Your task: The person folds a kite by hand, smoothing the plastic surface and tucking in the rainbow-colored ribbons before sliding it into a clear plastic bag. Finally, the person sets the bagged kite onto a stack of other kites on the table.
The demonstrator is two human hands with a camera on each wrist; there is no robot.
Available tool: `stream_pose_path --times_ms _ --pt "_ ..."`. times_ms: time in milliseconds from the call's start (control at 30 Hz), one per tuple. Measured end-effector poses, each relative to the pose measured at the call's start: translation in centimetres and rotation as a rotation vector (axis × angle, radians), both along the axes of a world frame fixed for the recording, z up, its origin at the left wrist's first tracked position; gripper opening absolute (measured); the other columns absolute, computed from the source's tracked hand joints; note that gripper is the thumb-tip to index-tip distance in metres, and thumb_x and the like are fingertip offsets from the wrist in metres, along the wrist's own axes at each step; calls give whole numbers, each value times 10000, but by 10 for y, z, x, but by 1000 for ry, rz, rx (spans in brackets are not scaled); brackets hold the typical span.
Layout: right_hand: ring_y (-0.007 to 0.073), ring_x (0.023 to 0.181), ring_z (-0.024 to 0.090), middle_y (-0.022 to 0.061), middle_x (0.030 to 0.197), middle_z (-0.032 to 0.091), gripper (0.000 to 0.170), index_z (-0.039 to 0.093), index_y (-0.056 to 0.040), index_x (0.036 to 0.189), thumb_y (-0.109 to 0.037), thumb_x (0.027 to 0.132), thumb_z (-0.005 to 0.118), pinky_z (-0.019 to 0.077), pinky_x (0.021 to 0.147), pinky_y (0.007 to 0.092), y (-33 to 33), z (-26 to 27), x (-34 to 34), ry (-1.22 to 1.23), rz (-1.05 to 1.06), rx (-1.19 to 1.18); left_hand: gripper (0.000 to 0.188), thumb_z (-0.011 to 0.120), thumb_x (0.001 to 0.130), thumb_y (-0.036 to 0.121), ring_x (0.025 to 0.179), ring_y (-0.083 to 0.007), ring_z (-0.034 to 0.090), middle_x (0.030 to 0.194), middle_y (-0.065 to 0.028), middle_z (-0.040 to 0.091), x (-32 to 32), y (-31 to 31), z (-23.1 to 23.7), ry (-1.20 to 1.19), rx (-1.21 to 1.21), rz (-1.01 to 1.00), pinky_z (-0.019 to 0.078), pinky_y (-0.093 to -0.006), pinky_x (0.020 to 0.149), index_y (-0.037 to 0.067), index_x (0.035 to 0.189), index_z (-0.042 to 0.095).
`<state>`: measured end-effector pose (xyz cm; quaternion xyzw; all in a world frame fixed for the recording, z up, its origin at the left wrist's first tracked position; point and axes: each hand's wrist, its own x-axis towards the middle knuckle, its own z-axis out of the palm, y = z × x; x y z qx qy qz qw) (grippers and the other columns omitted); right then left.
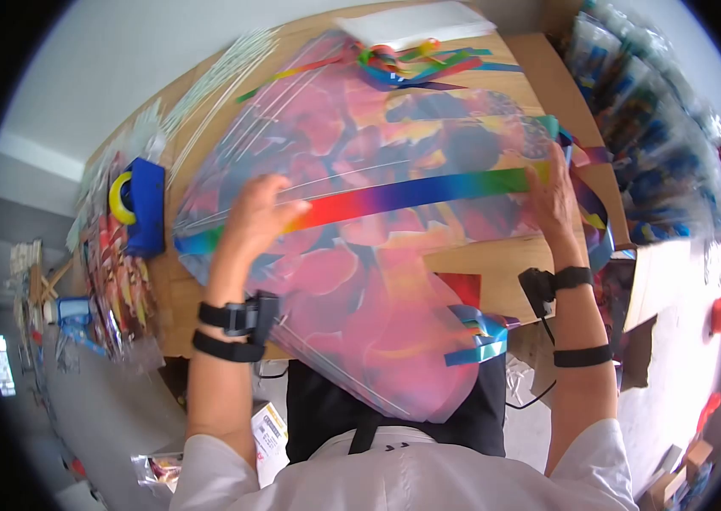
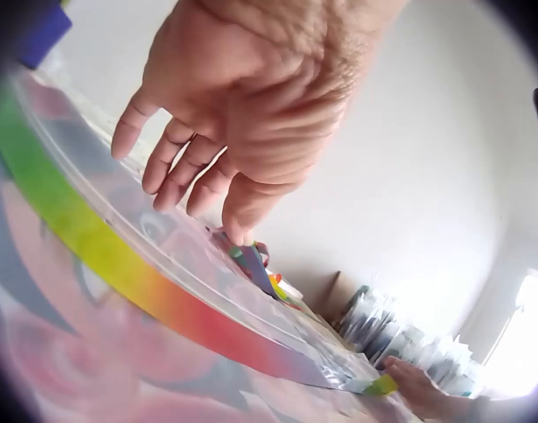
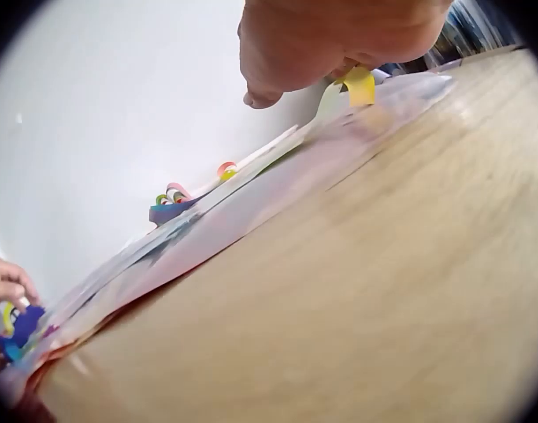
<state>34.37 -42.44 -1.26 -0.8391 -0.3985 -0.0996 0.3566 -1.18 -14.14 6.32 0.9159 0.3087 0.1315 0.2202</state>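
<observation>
A rainbow ribbon (image 1: 416,192) lies in a long band across a thin pink and grey patterned sheet (image 1: 377,289) on the wooden table. The left hand (image 1: 256,217) hovers over the ribbon's left part with spread, relaxed fingers; in the left wrist view that hand (image 2: 242,106) holds nothing, above the ribbon (image 2: 119,264). At the sheet's right edge the right hand (image 1: 554,196) pinches the ribbon's green-yellow end. A yellow piece of ribbon (image 3: 360,86) shows under the curled right hand (image 3: 339,44) in the right wrist view, its fingertips partly hidden.
A blue tape dispenser (image 1: 149,209) with yellow tape stands at the left, near thin white sticks (image 1: 215,81). Ribbon loops (image 1: 394,64) and white sheets (image 1: 416,24) lie at the back. Packed plastic bags (image 1: 633,128) stand on the right; a ribbon bundle (image 1: 479,336) lies near the front.
</observation>
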Motion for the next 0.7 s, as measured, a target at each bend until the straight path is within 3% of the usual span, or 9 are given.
stream_pose_path --times_ms 167,200,233,300,333,400,500,567,700 --pt "360 1385 295 219 1482 326 745 260 -43 1475 -485 931 514 235 1136 422 0 -11 -9 63 -23 -115 381 809 646 173 953 -355 546 951 -150 603 11 -18 -15 86 85 18 447 -443 793 29 935 606" --pt "359 1389 287 216 1493 309 759 257 -56 1479 -510 926 508 228 1138 428 2 -11 -10 19 -41 -100 307 809 627 140 850 -347 545 853 -137 585 11 -16 -19 1 85 14 437 -451 735 27 823 602" --pt "358 1394 279 213 1503 292 772 253 -69 1484 -534 920 501 221 1141 435 3 -11 -10 -27 -63 -83 307 809 627 140 850 -347 545 853 -137 585 11 -12 -19 4 89 20 437 -451 735 27 823 602" --pt "360 1397 274 203 1516 272 781 244 -89 1491 -552 915 497 208 1144 443 4 -12 -12 21 -82 -71 198 763 696 98 740 -241 549 737 -85 572 10 -6 -20 39 -77 50 436 -372 687 8 736 591" --pt "357 1397 274 195 1519 269 780 244 -91 1492 -562 917 483 201 1148 443 4 -12 -12 11 -88 -75 198 763 696 98 740 -241 549 737 -85 572 7 0 -19 43 -73 55 436 -372 687 8 736 591" --pt "354 1397 274 188 1523 266 780 244 -93 1492 -571 919 470 194 1151 444 3 -15 -10 5 -95 -70 159 725 750 91 658 -147 567 693 -59 612 0 16 -16 -48 -399 177 439 -317 606 -11 710 609" --pt "318 1410 261 161 1529 271 781 249 -87 1490 -586 920 442 170 1161 433 5 -21 -6 -31 -105 -182 147 695 772 92 597 -124 593 637 -95 630 -6 26 -12 -113 -438 177 434 -293 543 -32 725 629" --pt "276 1424 238 137 1536 273 776 255 -79 1487 -584 923 425 139 1171 418 7 -23 -6 -151 -128 -431 152 704 772 101 600 -115 577 654 -73 628 -5 27 -14 -79 -410 196 432 -295 548 -25 723 634" --pt "250 1435 217 125 1538 276 775 255 -72 1486 -579 924 419 116 1175 412 11 -14 -13 -150 -162 -522 172 722 753 123 587 -117 564 621 -58 618 -11 37 -28 -20 -402 235 425 -295 554 -20 696 646"
